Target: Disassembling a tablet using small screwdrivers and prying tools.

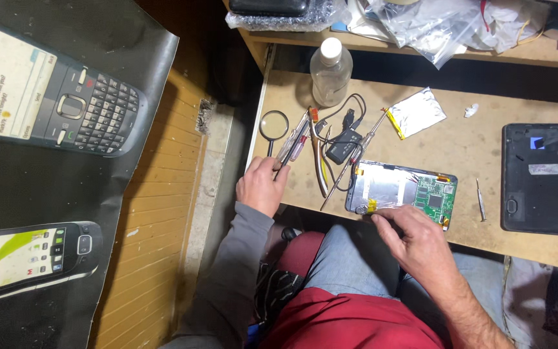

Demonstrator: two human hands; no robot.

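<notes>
In the head view, an opened tablet (400, 189) lies just right of the frame's centre on a wooden workbench (460, 145), its silver battery shield and green circuit board (435, 194) exposed. The right hand (414, 242) rests at the tablet's lower left edge, fingertips pinched together near a yellow tape tab; whether anything is gripped between them cannot be told. The left hand (261, 186) sits at the bench's left edge, fingers closed on the handle of a screwdriver (292, 147), beside a magnifying glass (273, 125). Tweezers (320, 158), a soldering iron (350, 161) and a black charger block (343, 146) lie between the hands. The removed back cover (540, 178) lies at the right, a plastic bottle (330, 71) at the upper centre. The tablet is best steadied by its edge, with the board and battery untouched, while the tool is brought over slowly.
</notes>
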